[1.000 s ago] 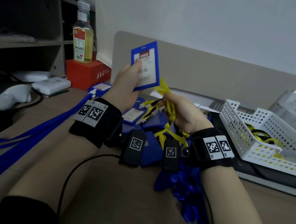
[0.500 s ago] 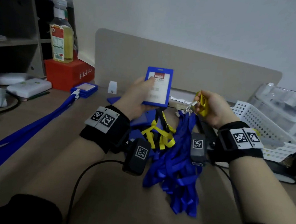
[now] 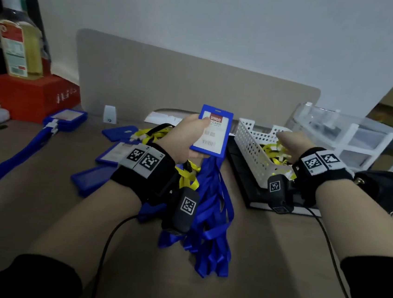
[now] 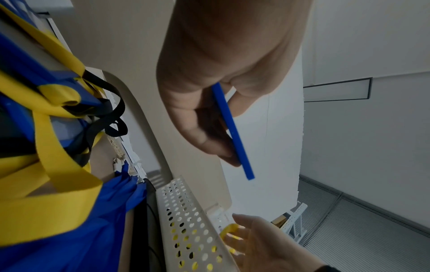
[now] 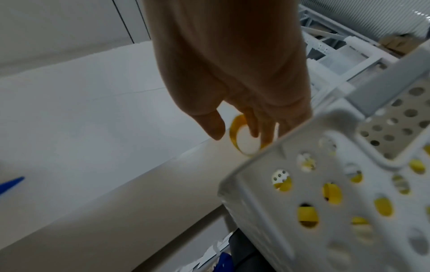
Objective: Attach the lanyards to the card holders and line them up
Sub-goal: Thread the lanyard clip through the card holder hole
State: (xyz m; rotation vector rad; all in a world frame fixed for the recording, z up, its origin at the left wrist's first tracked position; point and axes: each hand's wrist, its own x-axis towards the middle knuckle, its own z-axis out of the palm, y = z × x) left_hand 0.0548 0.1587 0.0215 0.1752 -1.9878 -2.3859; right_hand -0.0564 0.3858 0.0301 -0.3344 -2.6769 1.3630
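My left hand (image 3: 200, 125) pinches a blue card holder (image 3: 213, 131) upright above the table, thumb on its front; the left wrist view shows its thin blue edge (image 4: 232, 132) between thumb and fingers. My right hand (image 3: 286, 140) hovers over the white perforated basket (image 3: 247, 139) with its fingers nearly straight. A yellow lanyard loop (image 5: 235, 128) hangs at those fingertips (image 5: 265, 136), thumb apart from it. More yellow lanyards (image 3: 271, 154) lie in the basket. A pile of blue lanyards (image 3: 210, 211) sits on the table between my wrists.
Loose blue card holders (image 3: 119, 134) and yellow lanyards (image 3: 151, 133) lie left of centre. One holder with a blue lanyard (image 3: 65, 118) lies far left by a red box (image 3: 36, 95) and bottle (image 3: 17, 40). Clear drawers (image 3: 349, 138) stand back right.
My right hand moved right from beside the card holder to above the basket, and its fist on the yellow lanyard has uncurled. The left hand keeps hold of the card holder.
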